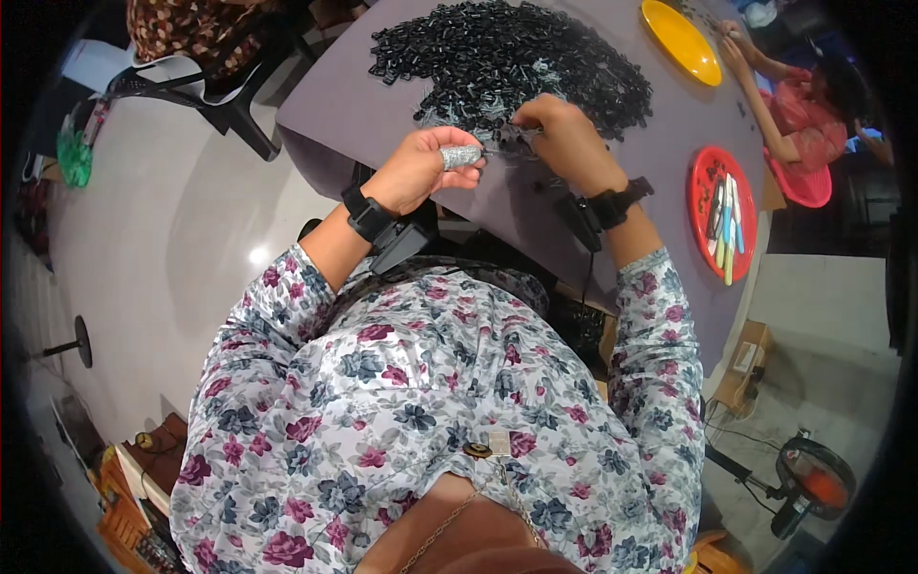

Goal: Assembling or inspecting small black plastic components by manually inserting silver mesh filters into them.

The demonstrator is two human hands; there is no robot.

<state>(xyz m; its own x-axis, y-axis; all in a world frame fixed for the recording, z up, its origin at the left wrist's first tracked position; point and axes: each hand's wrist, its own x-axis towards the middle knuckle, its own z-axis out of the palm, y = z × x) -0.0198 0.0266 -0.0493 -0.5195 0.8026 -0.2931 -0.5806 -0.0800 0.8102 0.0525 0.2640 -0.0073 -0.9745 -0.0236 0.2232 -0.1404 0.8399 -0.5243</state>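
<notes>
My left hand (417, 170) is closed in a pinch just off the table's near edge. A grey wrapping (461, 158) covers what looks like its thumb, and a tiny dark bit shows at the fingertips, too small to name. To its right, my right hand (574, 143) hangs over the near side of a heap of small black plastic pieces (516, 57). Its fingers curl together; what they hold, if anything, is hidden. Thin greyish-clear bits (459, 107) lie among the black pieces close to both hands. Each wrist wears a black strap with a small device.
On the grey table (330, 86), a red plate (703, 182) at the right holds several knives (730, 225) with coloured handles and some black bits. Beyond it lies a yellow plate (684, 43). Another person (798, 105) works at the far right; a black chair (229, 105) stands at the upper left.
</notes>
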